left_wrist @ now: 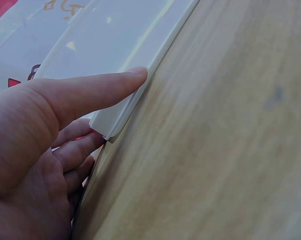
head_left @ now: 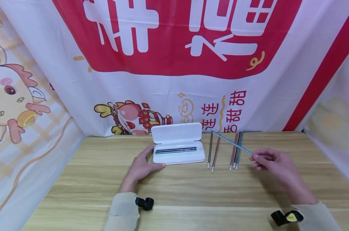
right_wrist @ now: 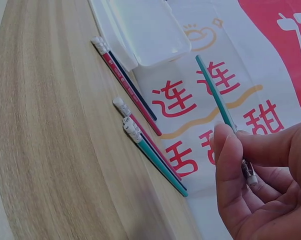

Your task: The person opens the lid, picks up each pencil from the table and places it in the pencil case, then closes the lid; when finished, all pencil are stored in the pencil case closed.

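An open white pencil case [head_left: 180,158] lies on the table with its lid [head_left: 176,133] raised at the back. Dark pencils [head_left: 174,150] lie lengthwise inside it, eraser ends to the right. My left hand [head_left: 141,166] holds the case's left end, with the thumb [left_wrist: 100,92] on the front rim and the other fingers round the end. Off to the right, my right hand [head_left: 275,163] pinches a teal pencil [right_wrist: 215,87] between thumb and fingers near its eraser end. This pencil is held at a slant, overlapping the loose pencils in the head view.
Right of the case lie a black pencil [head_left: 210,149] and a red pencil [head_left: 216,154]. Farther right, several red, dark and teal pencils [head_left: 236,152] lie close together, erasers toward me. A printed cloth [head_left: 177,86] hangs along the table's back edge.
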The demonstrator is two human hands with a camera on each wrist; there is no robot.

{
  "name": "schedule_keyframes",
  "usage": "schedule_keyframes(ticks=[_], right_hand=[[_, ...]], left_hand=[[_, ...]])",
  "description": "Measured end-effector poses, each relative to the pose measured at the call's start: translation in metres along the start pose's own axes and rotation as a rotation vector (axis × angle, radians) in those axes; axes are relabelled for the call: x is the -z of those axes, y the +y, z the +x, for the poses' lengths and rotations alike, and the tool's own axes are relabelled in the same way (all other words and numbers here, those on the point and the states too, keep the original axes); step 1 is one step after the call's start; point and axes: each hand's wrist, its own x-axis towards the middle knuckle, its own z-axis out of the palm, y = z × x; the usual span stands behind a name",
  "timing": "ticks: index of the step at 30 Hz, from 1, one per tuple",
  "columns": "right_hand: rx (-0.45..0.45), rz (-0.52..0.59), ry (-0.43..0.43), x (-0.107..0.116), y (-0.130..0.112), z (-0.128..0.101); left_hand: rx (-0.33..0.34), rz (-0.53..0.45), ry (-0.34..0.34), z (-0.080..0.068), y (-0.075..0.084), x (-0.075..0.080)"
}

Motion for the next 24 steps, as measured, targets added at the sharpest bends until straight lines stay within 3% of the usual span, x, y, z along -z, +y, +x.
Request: schedule_keyframes(ticks=[15, 19, 24], right_hand=[[-0.011, -0.064, -0.010, -0.015, -0.011, 0.005], [0.016, -0.135, -0.030, -0.028, -0.024, 0.008], [0.117, -0.224, -0.047, -0.044, -0.035, 0.015]], left_hand=[[0.010, -0.025, -0.008, 0.002, 0.002, -0.001], [0.018, -0.019, -0.003, 0.002, 0.001, -0.001], [0.008, -0.018, -0.001, 0.001, 0.000, 0.000]])
